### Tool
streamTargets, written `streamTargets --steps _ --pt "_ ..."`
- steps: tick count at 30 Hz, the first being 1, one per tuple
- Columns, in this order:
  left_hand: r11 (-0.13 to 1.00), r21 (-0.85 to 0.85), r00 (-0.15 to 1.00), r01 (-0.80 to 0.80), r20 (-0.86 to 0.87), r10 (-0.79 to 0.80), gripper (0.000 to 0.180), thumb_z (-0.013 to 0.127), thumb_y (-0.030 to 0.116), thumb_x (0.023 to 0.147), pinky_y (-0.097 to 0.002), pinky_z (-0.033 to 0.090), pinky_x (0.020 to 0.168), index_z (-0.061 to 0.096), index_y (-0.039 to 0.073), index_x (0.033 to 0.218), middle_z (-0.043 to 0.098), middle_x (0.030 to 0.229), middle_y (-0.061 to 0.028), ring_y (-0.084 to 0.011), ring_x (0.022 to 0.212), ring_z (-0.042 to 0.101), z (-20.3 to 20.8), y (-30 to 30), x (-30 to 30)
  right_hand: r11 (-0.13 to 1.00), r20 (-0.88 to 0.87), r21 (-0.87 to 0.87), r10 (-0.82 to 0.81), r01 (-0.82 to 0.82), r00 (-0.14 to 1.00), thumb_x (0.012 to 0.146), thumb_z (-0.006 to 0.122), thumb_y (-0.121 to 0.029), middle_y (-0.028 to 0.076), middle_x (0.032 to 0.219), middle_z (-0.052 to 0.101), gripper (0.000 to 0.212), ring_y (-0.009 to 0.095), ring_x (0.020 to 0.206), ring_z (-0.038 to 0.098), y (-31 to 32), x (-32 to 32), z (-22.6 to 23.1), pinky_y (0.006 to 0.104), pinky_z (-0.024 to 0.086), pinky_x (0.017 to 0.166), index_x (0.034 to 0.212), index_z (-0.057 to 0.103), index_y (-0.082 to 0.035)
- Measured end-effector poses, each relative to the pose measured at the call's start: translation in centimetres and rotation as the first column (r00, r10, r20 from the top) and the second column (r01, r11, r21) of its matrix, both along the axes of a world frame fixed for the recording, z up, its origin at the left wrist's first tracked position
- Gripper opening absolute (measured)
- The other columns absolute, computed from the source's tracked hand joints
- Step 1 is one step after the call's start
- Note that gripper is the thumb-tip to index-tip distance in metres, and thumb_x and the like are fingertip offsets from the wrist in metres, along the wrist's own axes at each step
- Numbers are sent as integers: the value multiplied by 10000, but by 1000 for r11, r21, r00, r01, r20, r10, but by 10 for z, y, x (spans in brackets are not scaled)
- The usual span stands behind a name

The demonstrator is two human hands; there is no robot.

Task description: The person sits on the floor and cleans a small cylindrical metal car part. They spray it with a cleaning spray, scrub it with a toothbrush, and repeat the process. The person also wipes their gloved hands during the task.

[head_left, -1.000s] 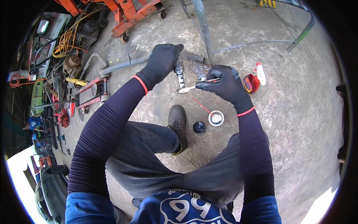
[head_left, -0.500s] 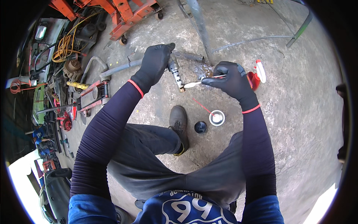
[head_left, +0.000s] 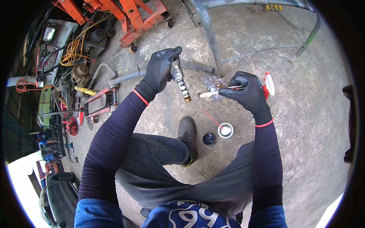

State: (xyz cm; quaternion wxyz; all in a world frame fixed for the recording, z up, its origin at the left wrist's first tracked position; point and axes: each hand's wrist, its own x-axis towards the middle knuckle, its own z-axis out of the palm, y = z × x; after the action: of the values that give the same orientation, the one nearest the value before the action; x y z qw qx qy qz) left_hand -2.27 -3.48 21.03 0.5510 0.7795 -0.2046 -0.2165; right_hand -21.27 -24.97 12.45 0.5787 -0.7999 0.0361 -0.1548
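My left hand (head_left: 162, 68), in a black glove, is closed round the upper end of a metal solenoid valve (head_left: 181, 84). Its slotted, ringed stem points down and ends in a brassy tip. In my gloved right hand (head_left: 246, 91) a toothbrush (head_left: 210, 94) is pinched, its pale bristle head turned left toward the valve. A small gap separates the brush head from the valve tip. Below the hands, a spray can (head_left: 226, 130) with a thin red straw stands on the floor beside a dark round cap (head_left: 208, 138).
A red spray bottle with a white trigger (head_left: 269, 83) stands right of my right hand. Wet, dark residue (head_left: 215, 83) marks the concrete beyond the brush. Metal tube frames (head_left: 207, 34), an orange wheeled stand (head_left: 140, 28) and a floor jack (head_left: 102, 102) lie around. My boot (head_left: 187, 133) is below.
The toothbrush has come away from the valve tip, moving right with my right hand. The view has shifted slightly, while my left hand keeps its hold on the valve.
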Motion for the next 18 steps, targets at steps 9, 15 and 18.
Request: streamTargets --steps 9,15,18 --pt "998 -15 992 -54 -115 52 372 711 359 1012 -273 406 455 619 89 773 517 651 33 -78 492 459 -2 -6 -16 998 -185 -70 -10 -3 983 748 960 -247 55 732 589 373 111 682 546 20 12 2 328 436 627 764 672 -10" --pt "997 4 996 73 42 -73 370 635 369 1049 -283 414 484 616 94 803 518 675 15 -90 526 473 0 -2 -11 998 -190 -32 44 -51 981 789 939 -261 29 721 603 377 84 675 519 11 9 -19 303 428 621 751 659 -12" --pt "995 -63 989 -76 -130 67 320 547 309 1090 -278 453 540 604 92 862 524 680 8 -98 552 493 6 0 -4 990 -187 135 -23 49 982 820 912 -206 -12 700 599 301 55 687 522 1 6 -27 274 431 628 790 670 -29"
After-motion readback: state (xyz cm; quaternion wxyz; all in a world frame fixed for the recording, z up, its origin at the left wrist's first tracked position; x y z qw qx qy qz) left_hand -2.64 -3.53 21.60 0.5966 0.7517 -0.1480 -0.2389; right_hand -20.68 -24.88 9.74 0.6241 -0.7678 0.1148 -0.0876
